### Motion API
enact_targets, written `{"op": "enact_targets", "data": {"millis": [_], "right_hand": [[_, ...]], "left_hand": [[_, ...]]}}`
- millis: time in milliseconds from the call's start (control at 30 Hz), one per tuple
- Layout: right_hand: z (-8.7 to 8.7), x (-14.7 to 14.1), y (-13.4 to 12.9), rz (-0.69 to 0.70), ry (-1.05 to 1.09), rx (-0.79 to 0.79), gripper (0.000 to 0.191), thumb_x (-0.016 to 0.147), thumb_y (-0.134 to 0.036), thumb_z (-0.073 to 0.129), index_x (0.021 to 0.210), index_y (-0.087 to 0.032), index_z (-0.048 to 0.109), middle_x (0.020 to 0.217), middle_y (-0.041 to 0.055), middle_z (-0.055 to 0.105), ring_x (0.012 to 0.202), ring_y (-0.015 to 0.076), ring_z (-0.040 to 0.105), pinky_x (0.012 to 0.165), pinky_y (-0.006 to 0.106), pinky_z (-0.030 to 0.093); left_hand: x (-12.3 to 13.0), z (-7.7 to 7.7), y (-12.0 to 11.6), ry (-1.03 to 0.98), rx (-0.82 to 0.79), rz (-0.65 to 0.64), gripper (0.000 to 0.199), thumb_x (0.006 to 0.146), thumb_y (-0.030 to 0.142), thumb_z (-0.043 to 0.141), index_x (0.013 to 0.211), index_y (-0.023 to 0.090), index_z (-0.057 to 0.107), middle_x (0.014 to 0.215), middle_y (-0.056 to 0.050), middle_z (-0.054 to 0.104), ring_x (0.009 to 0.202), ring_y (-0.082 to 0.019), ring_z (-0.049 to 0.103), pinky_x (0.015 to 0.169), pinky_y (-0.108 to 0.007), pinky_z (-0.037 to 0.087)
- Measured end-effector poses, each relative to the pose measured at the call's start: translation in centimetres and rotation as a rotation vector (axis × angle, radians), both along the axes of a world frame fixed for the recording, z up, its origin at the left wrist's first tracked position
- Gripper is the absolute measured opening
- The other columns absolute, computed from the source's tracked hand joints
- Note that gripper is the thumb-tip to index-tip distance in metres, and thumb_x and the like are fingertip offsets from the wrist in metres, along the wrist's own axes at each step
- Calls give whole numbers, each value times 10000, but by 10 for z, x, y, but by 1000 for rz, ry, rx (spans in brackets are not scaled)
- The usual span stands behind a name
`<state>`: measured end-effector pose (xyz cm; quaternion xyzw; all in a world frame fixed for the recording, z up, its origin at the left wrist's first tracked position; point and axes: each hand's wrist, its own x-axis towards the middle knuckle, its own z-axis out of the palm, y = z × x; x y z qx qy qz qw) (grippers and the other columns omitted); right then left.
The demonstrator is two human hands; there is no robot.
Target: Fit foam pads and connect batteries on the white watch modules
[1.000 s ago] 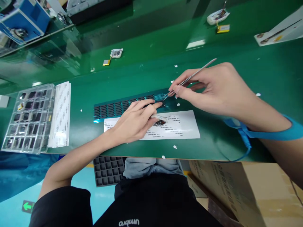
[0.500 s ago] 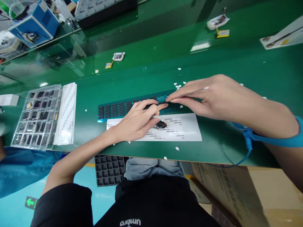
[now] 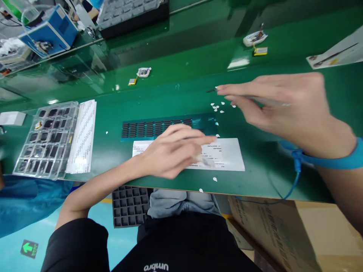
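My right hand (image 3: 286, 98) is raised over the bench, pinching a thin metal tool (image 3: 266, 101), probably tweezers. A small black strip (image 3: 211, 90) sticks out past its fingertips. My left hand (image 3: 172, 151) is curled over a white printed sheet (image 3: 234, 155), its index finger stretched to the right. Between its thumb and fingers is a small pale-cased electronic device (image 3: 206, 161), smeared by motion. Behind that hand lies a teal backing sheet (image 3: 208, 121) with rows of black strips (image 3: 141, 129); its right end is bare.
Small white stickers (image 3: 217, 107) dot the bench. Two opened devices with batteries (image 3: 143, 72) (image 3: 255, 38) lie farther back. On the left are a clear compartment box (image 3: 45, 139) and printed strips (image 3: 82, 139). A blue wrist strap cord (image 3: 297, 166) trails from my right wrist.
My right hand has lifted off the teal sheet and moved up and right, with a black strip at its fingertips. My left hand has shifted right and down with the device, off the teal sheet's strips.
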<state>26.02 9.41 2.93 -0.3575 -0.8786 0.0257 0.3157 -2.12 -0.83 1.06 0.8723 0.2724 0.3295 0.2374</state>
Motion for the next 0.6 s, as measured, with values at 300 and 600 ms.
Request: {"op": "enact_targets", "data": {"millis": [300,600], "right_hand": [[-11,-8,-4,189,-12,196,305,1123,-236,690,1395,-345,778,1107,-14,863,844,199,826,650,354,591],[8,-17,-46,400,-60,220,666,1050,-41,704,1619,-371,597,1453,22,740,1011,247,850,803,384,694]], "left_hand": [[-30,19,32,-853,-646,668,297,1016,509,793,1047,228,702,1122,-60,842,950,-200,773,878,-364,629],[-10,4,22,-817,-768,588,171,862,278,860,963,212,738,931,-16,766,658,-101,605,579,-247,525]]}}
